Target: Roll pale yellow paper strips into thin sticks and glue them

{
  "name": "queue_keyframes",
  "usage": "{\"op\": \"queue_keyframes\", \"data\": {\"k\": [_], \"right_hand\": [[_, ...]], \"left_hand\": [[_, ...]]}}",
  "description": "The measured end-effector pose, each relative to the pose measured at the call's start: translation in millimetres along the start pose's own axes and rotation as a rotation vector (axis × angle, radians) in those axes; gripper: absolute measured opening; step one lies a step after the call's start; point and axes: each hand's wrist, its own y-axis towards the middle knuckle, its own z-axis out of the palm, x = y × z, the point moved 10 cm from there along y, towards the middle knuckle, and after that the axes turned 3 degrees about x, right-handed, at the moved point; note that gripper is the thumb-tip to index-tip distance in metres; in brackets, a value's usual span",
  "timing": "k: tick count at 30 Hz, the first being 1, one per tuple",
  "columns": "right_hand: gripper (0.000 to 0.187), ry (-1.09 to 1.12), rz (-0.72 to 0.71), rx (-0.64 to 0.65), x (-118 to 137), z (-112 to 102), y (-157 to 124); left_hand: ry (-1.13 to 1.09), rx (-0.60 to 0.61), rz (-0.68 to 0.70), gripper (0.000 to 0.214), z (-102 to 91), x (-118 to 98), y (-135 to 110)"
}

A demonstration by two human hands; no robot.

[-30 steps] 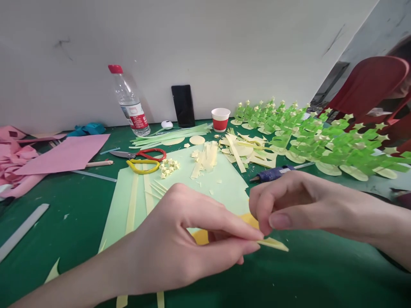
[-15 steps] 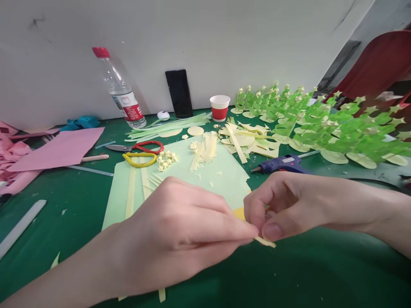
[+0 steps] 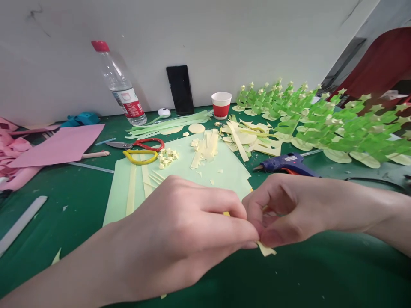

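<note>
My left hand (image 3: 192, 233) and my right hand (image 3: 282, 211) meet at the fingertips, both pinched around a pale yellow paper strip (image 3: 266, 250). A short end of the strip sticks out below the fingers; the rest is hidden behind them. Beneath and beyond my hands lies a light green paper sheet (image 3: 115, 201). On it rest a cluster of small folded paper stars (image 3: 167, 158) and a heap of cut yellow strips (image 3: 206, 147). Scissors (image 3: 141, 147) with one red and one yellow handle lie at the sheet's far left edge.
A blue glue gun (image 3: 285, 164) lies beyond my right hand. Rows of green paper plants with star tops (image 3: 340, 122) fill the right. At the back stand a bottle (image 3: 128, 100), a phone (image 3: 180, 90) and a paper cup (image 3: 221, 105). Pink paper (image 3: 61, 145) lies left.
The strip's loose end has turned to point more downward and shows wider. My fingers have shifted slightly around it, with the left fingers more bent. The view has tilted a little.
</note>
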Motion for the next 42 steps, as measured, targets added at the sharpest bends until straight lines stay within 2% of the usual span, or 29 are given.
{"op": "queue_keyframes", "data": {"k": [10,18,26,32,36,42], "right_hand": [[0.009,-0.009,-0.006,0.008,1,2,1],[0.014,-0.106,0.013,0.031,1,4,5],[0.015,-0.168,0.018,0.028,-4,5,3],[0.015,-0.151,0.022,0.037,-4,4,7],[0.014,-0.14,0.013,0.044,-4,4,7],[0.015,-0.172,0.008,0.03,-2,2,7]], "left_hand": [[0.012,0.058,-0.036,0.018,4.2,4,3],[0.068,0.123,-0.044,0.02,9.9,4,0],[0.077,0.15,-0.04,0.027,14.9,5,1],[0.047,0.165,-0.043,0.022,14.6,5,2],[0.047,0.181,-0.048,0.029,14.6,5,5],[0.01,0.188,-0.054,0.026,16.6,8,6]]}}
